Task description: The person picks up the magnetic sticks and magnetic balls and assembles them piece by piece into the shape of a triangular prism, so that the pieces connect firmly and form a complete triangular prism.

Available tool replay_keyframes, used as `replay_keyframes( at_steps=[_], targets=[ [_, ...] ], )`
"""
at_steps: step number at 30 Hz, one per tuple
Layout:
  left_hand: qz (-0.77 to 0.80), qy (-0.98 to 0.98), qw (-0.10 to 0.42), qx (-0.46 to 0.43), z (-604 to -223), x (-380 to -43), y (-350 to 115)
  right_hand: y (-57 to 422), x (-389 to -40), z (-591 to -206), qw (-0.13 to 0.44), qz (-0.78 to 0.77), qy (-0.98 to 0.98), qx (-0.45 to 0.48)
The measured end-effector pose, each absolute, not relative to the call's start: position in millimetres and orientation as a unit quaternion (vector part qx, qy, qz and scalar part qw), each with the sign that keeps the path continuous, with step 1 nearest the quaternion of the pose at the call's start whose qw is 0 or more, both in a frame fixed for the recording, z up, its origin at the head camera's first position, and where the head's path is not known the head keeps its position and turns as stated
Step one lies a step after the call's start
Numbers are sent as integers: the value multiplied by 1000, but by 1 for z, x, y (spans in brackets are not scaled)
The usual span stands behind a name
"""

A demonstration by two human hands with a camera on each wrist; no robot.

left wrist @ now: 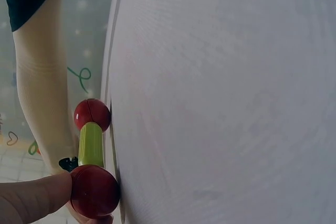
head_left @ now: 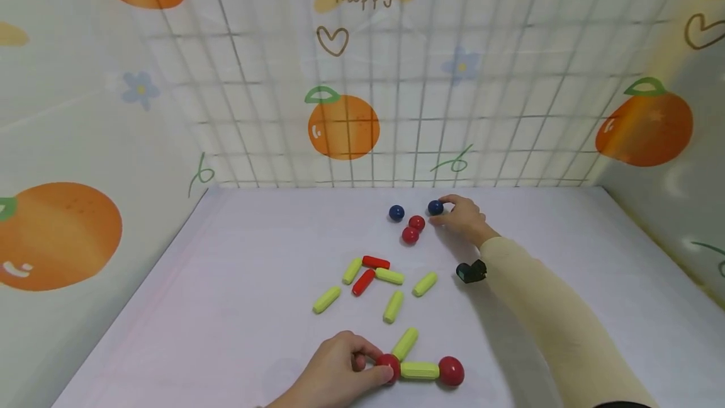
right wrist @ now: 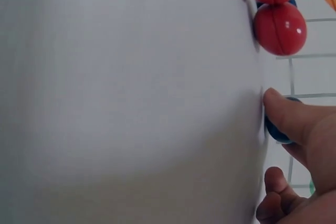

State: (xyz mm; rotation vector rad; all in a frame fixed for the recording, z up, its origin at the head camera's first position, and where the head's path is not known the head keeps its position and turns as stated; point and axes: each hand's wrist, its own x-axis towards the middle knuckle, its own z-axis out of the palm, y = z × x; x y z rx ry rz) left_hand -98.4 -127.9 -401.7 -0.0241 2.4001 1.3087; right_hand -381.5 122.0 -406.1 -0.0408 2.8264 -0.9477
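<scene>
In the head view, my left hand [head_left: 337, 367] pinches a red ball [head_left: 389, 369] between thumb and fingers. Two yellow-green rods meet at that ball: one rod [head_left: 419, 371] runs right to a second red ball [head_left: 451, 371], the other rod [head_left: 404, 344] points up and away. The left wrist view shows the held ball [left wrist: 94, 191] joined by a rod [left wrist: 91, 144] to the other ball [left wrist: 92, 115]. Far back, my right hand [head_left: 464, 218] has thumb and finger around a dark blue ball [head_left: 435, 208], partly hidden by the thumb in the right wrist view.
Beside the right hand lie two red balls [head_left: 410, 235] and another blue ball [head_left: 396, 213]. Mid-table are several loose yellow-green rods [head_left: 326, 300] and two red rods [head_left: 364, 283]. A grid with a printed curtain [head_left: 272, 80] stands behind the white table [head_left: 226, 332].
</scene>
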Motion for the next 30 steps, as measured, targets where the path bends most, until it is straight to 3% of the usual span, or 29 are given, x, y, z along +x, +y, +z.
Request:
replay_keyframes(
  at_steps=[13,20,30],
  targets=[
    [467,862,197,10,-397,-97,-122,130,-375,-403,68,-316,946,8],
    [460,866,196,12,-397,-98,-121,133,-367,-395,54,-296,953,-27],
    [457,868,195,1,-399,-96,-126,121,-298,-369,67,-384,915,-99]
  ],
)
